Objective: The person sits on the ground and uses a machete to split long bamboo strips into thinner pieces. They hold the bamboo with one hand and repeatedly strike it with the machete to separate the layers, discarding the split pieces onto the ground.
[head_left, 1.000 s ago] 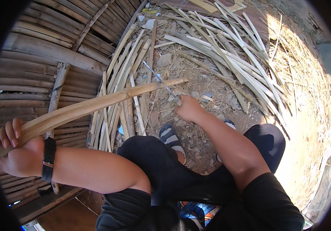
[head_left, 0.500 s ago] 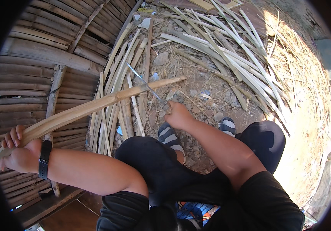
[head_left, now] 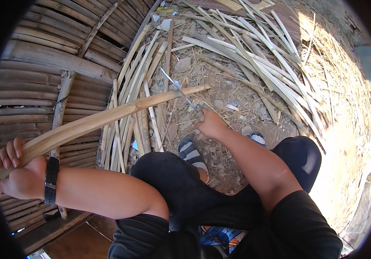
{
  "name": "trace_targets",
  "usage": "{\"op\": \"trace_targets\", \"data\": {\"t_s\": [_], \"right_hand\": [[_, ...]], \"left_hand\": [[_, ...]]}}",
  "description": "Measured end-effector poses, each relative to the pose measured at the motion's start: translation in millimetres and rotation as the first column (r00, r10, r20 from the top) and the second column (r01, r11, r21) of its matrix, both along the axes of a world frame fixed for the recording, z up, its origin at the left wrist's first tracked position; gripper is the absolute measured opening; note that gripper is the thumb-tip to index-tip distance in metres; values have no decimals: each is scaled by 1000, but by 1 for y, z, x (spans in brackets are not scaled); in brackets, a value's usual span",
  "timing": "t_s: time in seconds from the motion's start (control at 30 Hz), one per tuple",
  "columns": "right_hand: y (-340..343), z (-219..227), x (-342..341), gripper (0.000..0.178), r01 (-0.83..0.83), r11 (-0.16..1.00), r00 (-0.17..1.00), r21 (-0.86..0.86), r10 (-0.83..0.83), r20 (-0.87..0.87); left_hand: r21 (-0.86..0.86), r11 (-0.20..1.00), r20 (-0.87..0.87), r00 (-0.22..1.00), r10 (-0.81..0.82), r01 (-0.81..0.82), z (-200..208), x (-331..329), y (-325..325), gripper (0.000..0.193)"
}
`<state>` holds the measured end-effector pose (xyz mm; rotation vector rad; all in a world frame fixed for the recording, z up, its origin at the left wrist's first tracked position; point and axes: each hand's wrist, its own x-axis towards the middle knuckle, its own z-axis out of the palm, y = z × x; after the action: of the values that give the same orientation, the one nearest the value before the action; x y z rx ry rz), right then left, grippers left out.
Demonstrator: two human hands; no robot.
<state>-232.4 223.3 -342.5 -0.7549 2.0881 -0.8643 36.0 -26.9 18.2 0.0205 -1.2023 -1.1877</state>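
At the far left, my left hand (head_left: pixel 23 172) is wrapped round the thick end of a long split bamboo pole (head_left: pixel 95 123). The pole slants up to the right and narrows to a thin tip. My right hand (head_left: pixel 210 124) grips the handle of a long thin-bladed knife (head_left: pixel 177 89), right of the middle. Its blade crosses the pole close to the tip, pointing up and left. From this view I cannot tell how deep the edge sits in the bamboo.
Split bamboo strips (head_left: pixel 129 95) lie along the slatted bamboo wall (head_left: pixel 25 90) at left. A larger heap of pale strips (head_left: pixel 254 64) spreads across the far right. Shavings and stones litter the dirt floor (head_left: pixel 228 168) around my sandalled feet (head_left: pixel 190 151). Sunlit straw (head_left: pixel 336 99) covers the right side.
My right hand and the knife have moved right along the pole, toward its tip. My left hand keeps its hold on the pole, almost unmoved.
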Motion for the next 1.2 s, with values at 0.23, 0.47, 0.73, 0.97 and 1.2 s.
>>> {"op": "trace_targets", "data": {"t_s": [0.23, 0.47, 0.73, 0.97, 1.2], "right_hand": [[-18, 96, 43, 52, -158, 944, 987, -289, 163, -8], [25, -66, -32, 44, 74, 971, 997, 228, -81, 19], [-27, 56, 36, 48, 34, 968, 997, -249, -14, 82], [-31, 132, 9, 51, -316, 908, 937, -276, 344, 58], [-7, 181, -3, 52, -471, 865, 882, -176, 458, -109]], "left_hand": [[73, 997, -78, 996, 43, -37, 7, -20, 24, 12], [-42, 977, 3, 978, -208, 208, 14, -21, 29, 8], [34, 998, -38, 998, -57, 58, 12, -17, 28, 16], [-35, 977, -8, 978, -209, 209, 4, -21, 27, 26], [-95, 906, 43, 911, -410, 412, 5, -18, 32, 39]]}}
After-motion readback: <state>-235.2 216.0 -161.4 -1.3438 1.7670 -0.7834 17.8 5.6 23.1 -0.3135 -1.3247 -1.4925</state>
